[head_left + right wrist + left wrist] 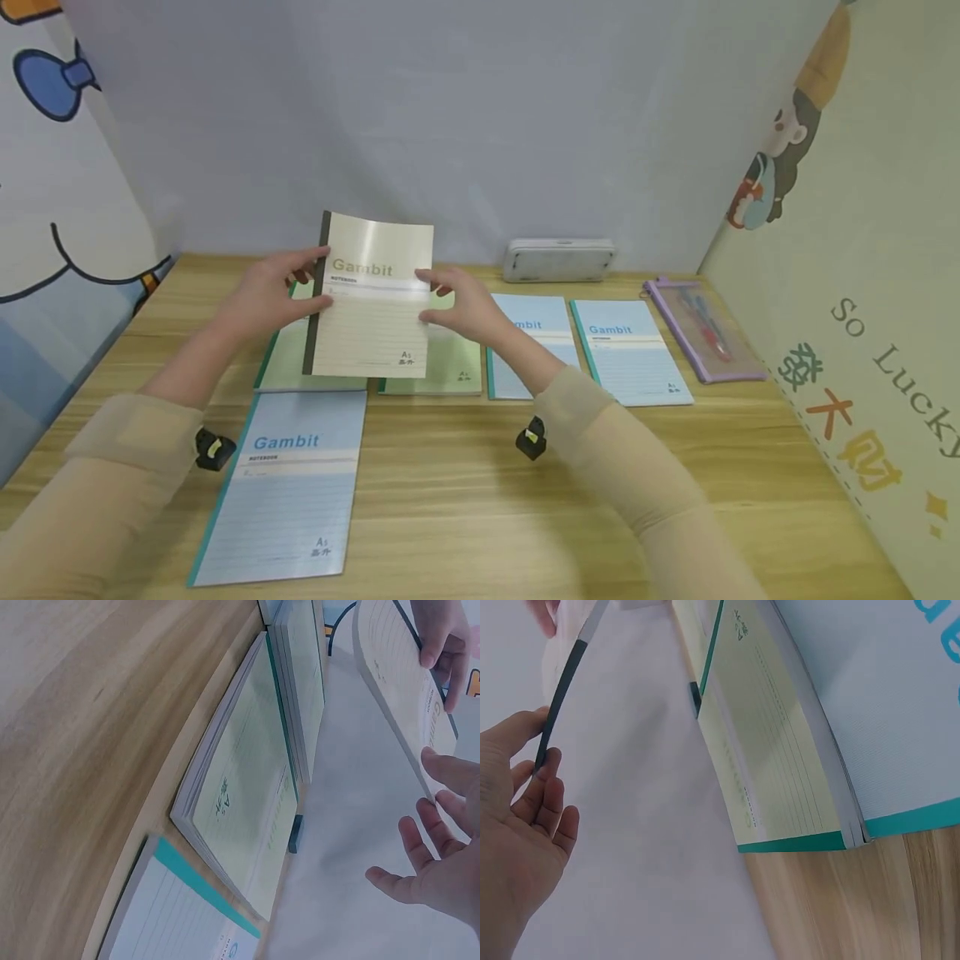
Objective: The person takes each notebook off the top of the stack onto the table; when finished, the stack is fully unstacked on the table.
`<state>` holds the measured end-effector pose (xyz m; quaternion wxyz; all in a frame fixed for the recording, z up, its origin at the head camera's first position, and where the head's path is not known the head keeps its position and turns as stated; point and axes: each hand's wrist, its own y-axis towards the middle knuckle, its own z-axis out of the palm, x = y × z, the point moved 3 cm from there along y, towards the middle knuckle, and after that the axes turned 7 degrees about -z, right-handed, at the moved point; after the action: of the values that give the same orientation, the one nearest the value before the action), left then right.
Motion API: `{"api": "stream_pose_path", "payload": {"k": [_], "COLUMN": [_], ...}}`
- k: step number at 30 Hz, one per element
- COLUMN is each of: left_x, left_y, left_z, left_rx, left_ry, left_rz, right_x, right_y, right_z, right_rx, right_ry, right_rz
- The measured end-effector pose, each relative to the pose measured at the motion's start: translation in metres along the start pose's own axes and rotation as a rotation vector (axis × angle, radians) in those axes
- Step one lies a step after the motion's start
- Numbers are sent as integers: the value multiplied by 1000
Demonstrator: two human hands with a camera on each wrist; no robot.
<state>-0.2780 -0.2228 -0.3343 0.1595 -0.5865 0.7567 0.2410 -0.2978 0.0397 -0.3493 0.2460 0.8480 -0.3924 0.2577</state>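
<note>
A cream notebook with a black spine and "Gambit" on its cover is held up above the table. My left hand pinches its spine edge between thumb and fingers. On the opposite edge, my right hand pinches it the same way, with the other fingers spread in the right wrist view. Below and behind it lie two green notebooks, the left one largely covered in the head view and the right one partly covered. Nearer me, a blue notebook lies flat below the left green one.
Two more blue notebooks, one partly behind my right forearm and another, lie to the right. Beyond them is a purple-edged clear zip pouch with pens inside. A white case stands against the back wall.
</note>
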Motion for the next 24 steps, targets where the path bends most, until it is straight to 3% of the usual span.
{"api": "stream_pose_path", "payload": {"k": [6,13,18,24], "left_x": [-13,-22,-29,-37], "left_y": [-7,-16,-31,-52], "left_z": [2,16,27,39], "left_rx": [24,100,126,164], "left_ry": [13,46,77,43], "left_rz": [63,74,97,91], "right_x": [4,0,0,0], "right_y": [-16,-41,-62,-87], "right_z": [-13,-17,-16,-12], "right_rx": [-18,14,45,103], "right_ry": [-5,-15,19,67], "right_rz": [-21,-27,-4,-10]}}
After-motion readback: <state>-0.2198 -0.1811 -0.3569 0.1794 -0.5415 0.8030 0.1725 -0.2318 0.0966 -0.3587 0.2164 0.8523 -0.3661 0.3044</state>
